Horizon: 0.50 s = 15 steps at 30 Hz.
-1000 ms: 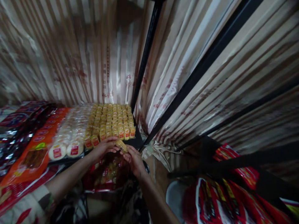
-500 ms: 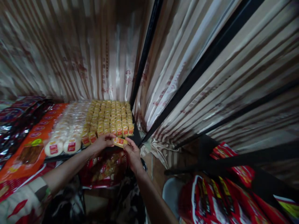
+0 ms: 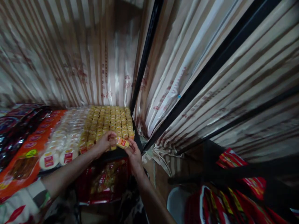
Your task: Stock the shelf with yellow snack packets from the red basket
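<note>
Between my two hands is a small yellow wrapped snack cake (image 3: 122, 142) with a red and white label. My left hand (image 3: 106, 143) pinches its left end, and my right hand (image 3: 135, 155) grips its right end with thumb and fingers. Just behind them, rows of similar yellow wrapped snack cakes (image 3: 109, 119) stand packed together on a dark shelf. To the left of these lie rows of round white wrapped cakes (image 3: 67, 155) with red labels.
An orange snack package (image 3: 25, 161) and dark shiny packets (image 3: 14, 133) fill the shelf's left side. Below hangs a red bag (image 3: 105, 183). Black metal poles (image 3: 149, 53) rise before a striped curtain (image 3: 93, 62). Red packets (image 3: 233, 202) and a pale bucket (image 3: 176, 200) stand lower right.
The view has shifted slightly, so the shelf appears a little lower. Both hands still hold the snack cake, which has turned a little, its label facing more upward.
</note>
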{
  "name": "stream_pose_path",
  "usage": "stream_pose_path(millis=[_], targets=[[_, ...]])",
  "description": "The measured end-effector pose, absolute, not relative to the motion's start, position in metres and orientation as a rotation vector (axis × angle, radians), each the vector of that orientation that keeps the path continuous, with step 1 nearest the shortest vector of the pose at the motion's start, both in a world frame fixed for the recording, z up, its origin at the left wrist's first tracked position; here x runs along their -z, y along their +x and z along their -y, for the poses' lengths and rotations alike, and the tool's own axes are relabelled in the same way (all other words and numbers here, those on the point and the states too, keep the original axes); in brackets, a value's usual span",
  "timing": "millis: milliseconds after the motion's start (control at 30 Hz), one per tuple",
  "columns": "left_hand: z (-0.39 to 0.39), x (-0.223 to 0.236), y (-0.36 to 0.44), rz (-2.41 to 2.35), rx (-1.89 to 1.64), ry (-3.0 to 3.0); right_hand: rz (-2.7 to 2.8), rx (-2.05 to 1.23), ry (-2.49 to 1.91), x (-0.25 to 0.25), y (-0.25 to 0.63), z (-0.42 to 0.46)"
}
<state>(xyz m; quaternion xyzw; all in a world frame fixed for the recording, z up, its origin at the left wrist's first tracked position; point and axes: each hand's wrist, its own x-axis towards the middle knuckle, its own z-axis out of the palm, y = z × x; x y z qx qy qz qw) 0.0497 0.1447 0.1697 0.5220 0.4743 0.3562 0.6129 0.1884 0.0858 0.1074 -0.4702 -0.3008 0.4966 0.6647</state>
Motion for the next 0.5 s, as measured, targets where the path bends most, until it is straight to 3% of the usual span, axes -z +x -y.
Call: stream_pose_path(millis=[300, 500], targets=[[-0.219, -0.196, 0.070, -1.215, -1.004, 1.546, 0.903, -0.617, -1.392, -0.103, 0.234, -0.131], [-0.267, -0.209, 0.114, -1.378, -1.022, 1.706, 0.930, -0.763, -1.445, -0.093, 0.249, -0.176]])
